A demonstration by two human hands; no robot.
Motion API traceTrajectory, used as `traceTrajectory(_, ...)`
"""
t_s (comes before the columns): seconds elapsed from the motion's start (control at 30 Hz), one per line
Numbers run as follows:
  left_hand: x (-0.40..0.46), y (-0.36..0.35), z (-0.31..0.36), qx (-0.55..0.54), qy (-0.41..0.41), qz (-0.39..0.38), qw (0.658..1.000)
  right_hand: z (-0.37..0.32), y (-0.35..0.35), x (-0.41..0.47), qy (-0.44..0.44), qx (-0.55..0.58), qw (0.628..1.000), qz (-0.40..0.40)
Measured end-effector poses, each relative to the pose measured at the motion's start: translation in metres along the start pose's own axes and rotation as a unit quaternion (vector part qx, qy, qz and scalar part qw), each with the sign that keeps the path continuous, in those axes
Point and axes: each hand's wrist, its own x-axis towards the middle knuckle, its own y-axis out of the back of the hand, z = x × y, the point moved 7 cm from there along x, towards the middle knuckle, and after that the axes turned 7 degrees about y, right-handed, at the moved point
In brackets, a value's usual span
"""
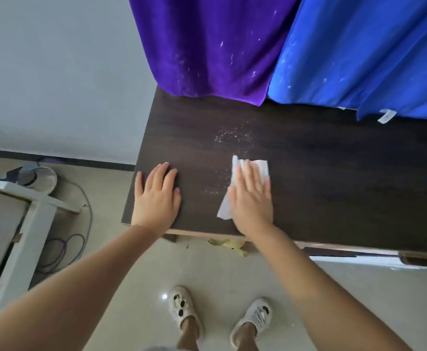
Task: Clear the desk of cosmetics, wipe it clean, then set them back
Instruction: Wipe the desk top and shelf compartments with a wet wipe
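Dark wood desk (pixel 321 178), no cosmetics in sight. Right hand (pixel 253 196) lies flat, fingers spread, pinning a white tissue (pixel 259 165) just beside the white specks (pixel 232 135), likely to sweep them. Left hand (pixel 156 196), empty and splayed, braces near the desk's corner.

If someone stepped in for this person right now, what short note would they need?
Left hand: flat on the desk, empty.
Right hand: pressing a white wipe flat on the desk.
Cosmetics: none in view; the desk is cleared.
Done: clearing.
Left: white specks lie beyond and left of the wipe; wipe those, then set the cosmetics back.
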Motion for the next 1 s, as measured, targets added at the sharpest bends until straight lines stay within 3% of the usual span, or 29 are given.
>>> traceTrajectory(0.1, 0.01, 0.005, -0.03, -0.022, 0.061, 0.005, 0.998, -0.094, -0.016, -0.009, 0.193, 0.022, 0.98, -0.043)
traceTrajectory(0.2, 0.01, 0.007, -0.03, -0.052, 0.073, 0.01, 0.996, -0.076, -0.007, -0.013, 0.288, 0.008, 0.954, -0.078)
traceTrajectory(0.27, 0.009, 0.008, -0.029, -0.071, 0.072, 0.007, 0.995, -0.011, 0.007, -0.006, 0.204, -0.012, 0.977, -0.062)
traceTrajectory(0.33, 0.009, 0.008, -0.031, -0.077, 0.069, 0.008, 0.995, 0.078, 0.026, -0.009, 0.037, -0.055, 0.998, -0.018)
traceTrajectory(0.43, 0.01, 0.007, -0.031, -0.083, 0.071, 0.001, 0.994, 0.159, 0.046, -0.043, -0.264, -0.028, 0.964, 0.017)
traceTrajectory(0.47, 0.01, 0.007, -0.031, -0.083, 0.07, -0.004, 0.994, 0.154, 0.044, -0.048, -0.322, -0.022, 0.946, 0.021)
traceTrajectory(0.5, 0.009, 0.008, -0.03, -0.084, 0.067, -0.003, 0.994, 0.135, 0.04, -0.046, -0.324, -0.023, 0.945, 0.028)
traceTrajectory(0.6, 0.008, 0.016, -0.03, -0.151, 0.081, 0.008, 0.985, 0.031, 0.013, -0.015, -0.172, -0.05, 0.984, -0.006)
traceTrajectory(0.67, 0.009, 0.018, -0.044, -0.28, 0.149, 0.002, 0.948, -0.05, -0.011, -0.002, -0.058, -0.015, 0.997, -0.045)
traceTrajectory(0.7, 0.01, 0.016, -0.054, -0.363, 0.205, -0.026, 0.909, -0.09, -0.02, 0.001, -0.001, 0.006, 0.998, -0.068)
traceTrajectory(0.8, 0.007, 0.0, -0.079, -0.589, 0.343, -0.131, 0.72, -0.173, -0.031, -0.002, 0.166, 0.031, 0.979, -0.117)
traceTrajectory(0.83, 0.005, -0.001, -0.082, -0.616, 0.355, -0.147, 0.688, -0.181, -0.03, -0.003, 0.215, 0.03, 0.968, -0.126)
traceTrajectory(0.93, 0.007, 0.005, -0.079, -0.617, 0.34, -0.167, 0.69, -0.146, -0.017, 0.0, 0.3, 0.034, 0.945, -0.127)
traceTrajectory(1.0, 0.01, 0.008, -0.073, -0.596, 0.363, -0.162, 0.698, -0.081, -0.007, 0.002, 0.242, 0.014, 0.965, -0.099)
